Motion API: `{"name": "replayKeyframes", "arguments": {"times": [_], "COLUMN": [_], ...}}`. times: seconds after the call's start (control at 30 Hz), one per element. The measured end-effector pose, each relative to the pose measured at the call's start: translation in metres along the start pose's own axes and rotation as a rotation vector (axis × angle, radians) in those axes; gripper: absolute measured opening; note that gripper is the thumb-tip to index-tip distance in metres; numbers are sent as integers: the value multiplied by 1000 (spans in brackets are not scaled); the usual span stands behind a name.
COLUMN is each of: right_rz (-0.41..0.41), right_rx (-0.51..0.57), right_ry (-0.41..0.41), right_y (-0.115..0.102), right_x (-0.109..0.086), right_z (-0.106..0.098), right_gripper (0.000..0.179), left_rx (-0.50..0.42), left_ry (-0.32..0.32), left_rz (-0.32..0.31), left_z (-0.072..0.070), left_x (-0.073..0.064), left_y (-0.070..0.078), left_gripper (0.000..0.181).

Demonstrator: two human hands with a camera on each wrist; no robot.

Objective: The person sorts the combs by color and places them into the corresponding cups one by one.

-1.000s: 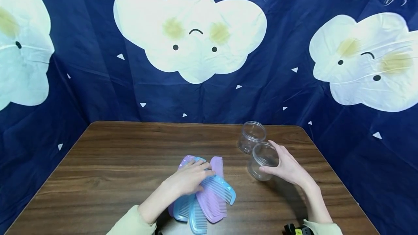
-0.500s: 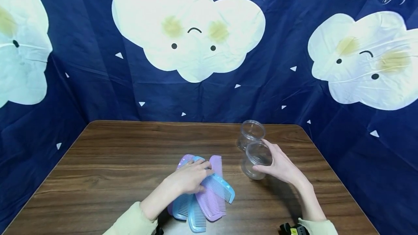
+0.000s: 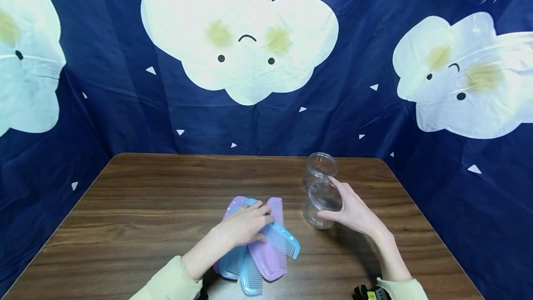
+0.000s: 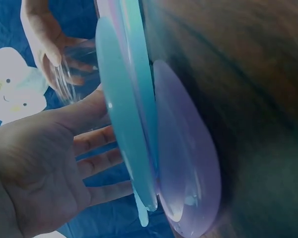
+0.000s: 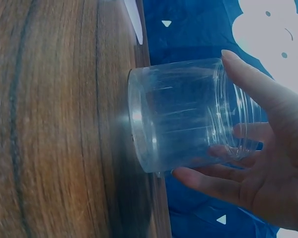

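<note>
A pile of blue combs and purple combs (image 3: pixel 268 265) lies on the table. My left hand (image 3: pixel 243 226) rests over its upper part, fingers extended and touching a blue comb (image 4: pixel 121 109); the comb's far side hides the fingertips. To the right, my right hand (image 3: pixel 354 209) holds a clear, lidless jar (image 5: pixel 181 114), with thumb and fingers around its threaded mouth. That jar is upright, its base at the tabletop. Just behind it stands a second clear jar (image 3: pixel 310 178), partly covered by the first in the head view.
The brown wooden table (image 3: pixel 137 226) has a straight back edge behind the jars. A dark blue curtain (image 3: pixel 200 119) printed with white clouds hangs around its back and sides.
My right hand has shifted the jar left, bringing it in front of the second jar. My left hand has stayed on the combs almost still.
</note>
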State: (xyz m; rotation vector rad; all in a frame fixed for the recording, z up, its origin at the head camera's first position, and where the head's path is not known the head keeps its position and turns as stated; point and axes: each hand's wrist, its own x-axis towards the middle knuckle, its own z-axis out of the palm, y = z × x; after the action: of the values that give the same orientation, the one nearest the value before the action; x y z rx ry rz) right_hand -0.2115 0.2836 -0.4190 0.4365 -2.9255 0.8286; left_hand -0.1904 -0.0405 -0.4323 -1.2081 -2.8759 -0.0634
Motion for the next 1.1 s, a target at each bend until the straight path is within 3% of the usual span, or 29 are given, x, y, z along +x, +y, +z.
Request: {"name": "replayKeyframes", "arguments": {"times": [0.23, 0.47, 0.93, 1.1], "right_rz": [-23, -44, -72, -87], "right_rx": [8, 16, 42, 51], "right_ry": [-5, 17, 35, 43], "right_y": [-2, -3, -5, -7], "right_x": [5, 7, 7, 8], "right_z": [2, 5, 16, 18], "right_gripper": [109, 109, 110, 107], "left_rx": [109, 213, 216, 189], "left_ry": [52, 61, 100, 189], "left_rz": [60, 113, 149, 174], "left_z": [-2, -4, -7, -10], "left_x": [1, 2, -7, -11], "left_y": [-1, -3, -15, -21], "left_gripper": [45, 45, 49, 49]}}
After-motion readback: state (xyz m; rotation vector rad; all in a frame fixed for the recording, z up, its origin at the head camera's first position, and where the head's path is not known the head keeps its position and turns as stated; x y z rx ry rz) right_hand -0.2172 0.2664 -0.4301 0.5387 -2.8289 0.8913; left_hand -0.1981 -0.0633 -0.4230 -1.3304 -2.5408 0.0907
